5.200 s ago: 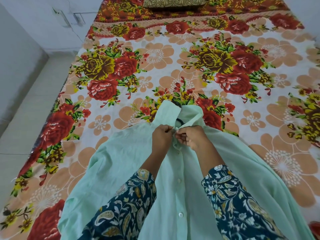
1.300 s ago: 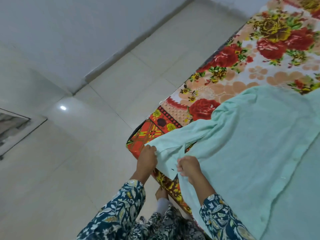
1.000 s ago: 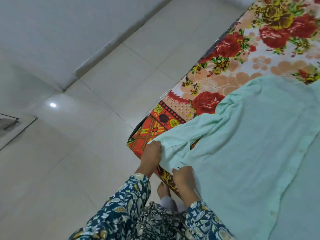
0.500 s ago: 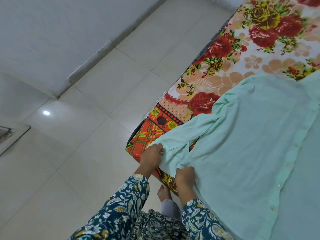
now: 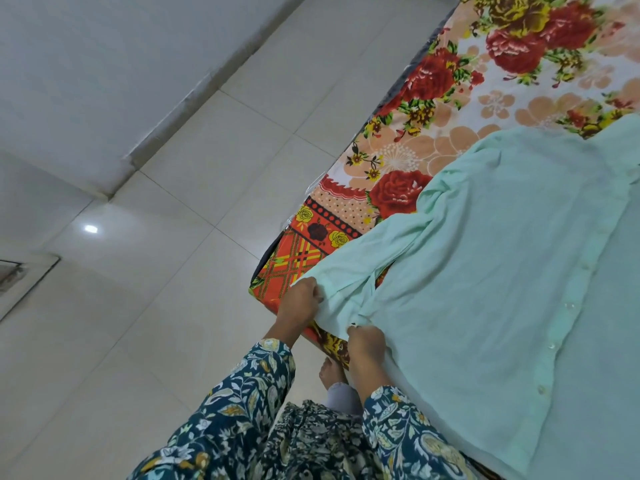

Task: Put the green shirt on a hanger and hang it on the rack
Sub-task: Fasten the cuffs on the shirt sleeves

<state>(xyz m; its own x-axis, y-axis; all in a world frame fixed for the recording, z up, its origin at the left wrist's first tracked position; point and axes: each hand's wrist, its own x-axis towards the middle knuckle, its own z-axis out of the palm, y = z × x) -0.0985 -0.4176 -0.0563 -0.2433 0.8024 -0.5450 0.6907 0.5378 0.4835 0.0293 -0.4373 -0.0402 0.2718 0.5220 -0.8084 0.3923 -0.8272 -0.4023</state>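
Observation:
The pale green shirt lies spread flat on the bed, its button placket running down the right side. One sleeve stretches to the bed's corner. My left hand grips the end of that sleeve at the cuff. My right hand pinches the cuff's edge just beside it. No hanger and no rack show in this view.
The bed has a floral sheet in red, yellow and peach; its corner is just beyond my hands. Pale floor tiles spread to the left up to a white wall. My bare foot stands under the bed's edge.
Since five seconds ago my hands left the collar buttons and moved to the sleeve cuff at the bed's corner. In the last second they have shifted only slightly on the cuff.

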